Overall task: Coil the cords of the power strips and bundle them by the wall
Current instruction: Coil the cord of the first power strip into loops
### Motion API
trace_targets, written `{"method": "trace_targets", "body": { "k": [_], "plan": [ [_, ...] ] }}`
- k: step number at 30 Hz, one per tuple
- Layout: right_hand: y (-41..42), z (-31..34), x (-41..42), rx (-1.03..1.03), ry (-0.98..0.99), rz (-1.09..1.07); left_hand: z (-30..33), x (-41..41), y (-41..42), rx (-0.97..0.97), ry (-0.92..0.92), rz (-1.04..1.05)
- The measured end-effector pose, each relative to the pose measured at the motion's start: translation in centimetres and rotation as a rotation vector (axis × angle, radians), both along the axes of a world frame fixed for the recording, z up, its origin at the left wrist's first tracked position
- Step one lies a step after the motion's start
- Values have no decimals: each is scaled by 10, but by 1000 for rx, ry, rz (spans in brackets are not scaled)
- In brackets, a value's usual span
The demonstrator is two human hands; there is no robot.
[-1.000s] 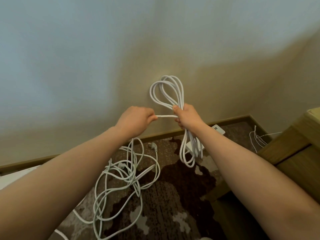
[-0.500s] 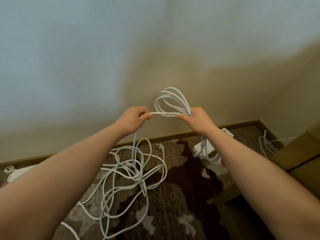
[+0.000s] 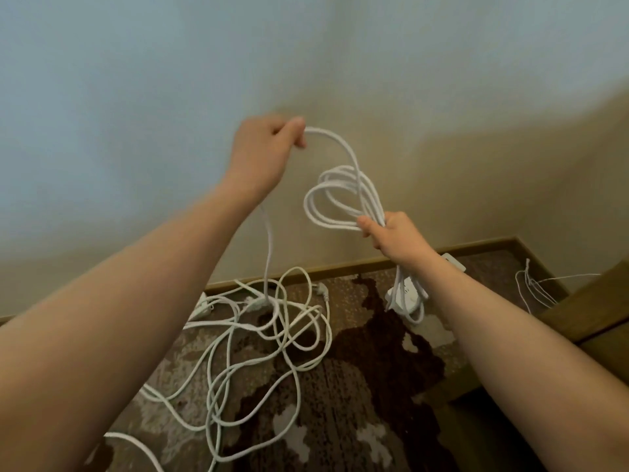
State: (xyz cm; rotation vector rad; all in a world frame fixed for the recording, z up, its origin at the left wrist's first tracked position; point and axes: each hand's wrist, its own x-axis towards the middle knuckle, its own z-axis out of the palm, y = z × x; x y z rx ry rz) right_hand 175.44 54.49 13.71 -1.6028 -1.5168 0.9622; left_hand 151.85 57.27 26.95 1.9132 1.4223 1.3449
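The right hand, right of the frame's centre, grips the coil, its fingers curled around the gathered loops. The left hand, higher and to the left, pinches the free cord, which arcs down-right into the coil. From this hand the cord also hangs straight down to the loose tangle on the carpet. A power strip is half hidden behind the right forearm, and which cord belongs to it I cannot tell.

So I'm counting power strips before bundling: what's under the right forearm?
Under the right forearm a white power strip lies on the carpet, cord loops hanging over it from the right hand. Its middle is covered by the arm; a white end shows near the baseboard.
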Motion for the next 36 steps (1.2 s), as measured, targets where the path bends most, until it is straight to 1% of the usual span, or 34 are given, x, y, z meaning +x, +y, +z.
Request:
{"method": "trace_targets", "body": {
  "k": [1,2,3,5,7,9,12,14,15,16,18,20,21,22,24,27,29,31,33,36],
  "plan": [
    [1,4,1,34,87,-39,10,4,1,48,-23,-25],
    [2,9,2,62,193,-82,12,8,0,49,-32,-42],
    [3,14,4,80,289,-124,5,9,-1,5,-15,-44],
    [3,21,6,102,388,-202,-27,5,-2,-174,77,-27],
    [2,21,7,96,404,-260,-68,-9,-6,-366,159,-76],
    [0,18,8,73,388,-305,-99,-28,-12,-447,239,-135],
    [1,17,10,76,398,-388,-131,-53,-22,-574,261,-160],
    [2,17,11,91,421,-431,-140,-61,-30,-669,279,-184],
    [3,16,12,92,419,-431,-138,-61,-33,-683,282,-180],
    [3,16,11,85,400,-419,-132,-57,-33,-656,265,-160],
    [1,13,9,58,348,-378,-110,-36,-28,-507,169,-121],
    [0,12,6,45,361,-360,-82,-3,-26,-361,39,-180],
    [0,13,6,48,390,-363,-72,15,-29,-316,15,-222],
    [0,13,7,53,411,-366,-67,31,-33,-295,32,-251],
    [0,14,9,62,417,-354,-75,52,-39,-338,140,-276],
    [-2,10,8,36,384,-274,-106,53,-43,-540,331,-301],
    [-3,6,2,-12,358,-185,-120,49,-44,-619,418,-306],
    [-5,3,-4,-58,357,-128,-123,50,-45,-581,499,-301],
    [-7,3,-6,-92,388,-115,-123,57,-47,-483,564,-295],
    [-10,7,-8,-105,417,-87,-122,73,-53,-401,605,-330]
  ]
}}
